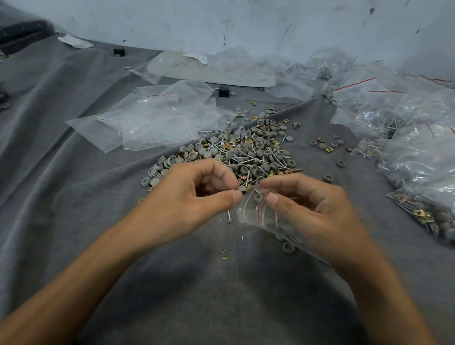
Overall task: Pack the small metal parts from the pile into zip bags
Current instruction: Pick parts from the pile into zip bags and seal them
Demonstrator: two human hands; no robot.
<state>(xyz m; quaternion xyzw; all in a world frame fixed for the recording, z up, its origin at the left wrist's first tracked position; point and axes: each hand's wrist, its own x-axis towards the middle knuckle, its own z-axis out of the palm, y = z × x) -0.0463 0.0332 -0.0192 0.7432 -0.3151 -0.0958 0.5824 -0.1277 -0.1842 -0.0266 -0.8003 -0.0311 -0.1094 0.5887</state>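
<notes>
Roughly midway, by the look of the head view, the only one given. Filled bags [426, 160] are heaped along the right edge of the frame, with caps, screws and brass clips showing through some, so a good share seems done. What is left is plain. The pile [239, 151] of grey caps, screws and clips lies thick at centre, just above the hands. A loose stack of empty bags [154, 117] waits to its upper left. All of it rests on a grey cloth [54, 213].

The bag [255, 215] in hand sits at centre, just below the pile, and already holds a few caps. Its long axis runs diagonally from the mouth at upper left toward the lower right, where its bottom passes under the right hand [313, 209]. The mouth, marked by a red line, points up and left toward the left hand [197, 194].

The right thumb and forefinger pinch the edge of the mouth. The left fingers are curled, with thumb and forefinger pinching a cap [242, 191] right at the mouth; I judge it is about to go in. One screw [229, 217] lies on the cloth just below the left thumb, outside the bag.
</notes>
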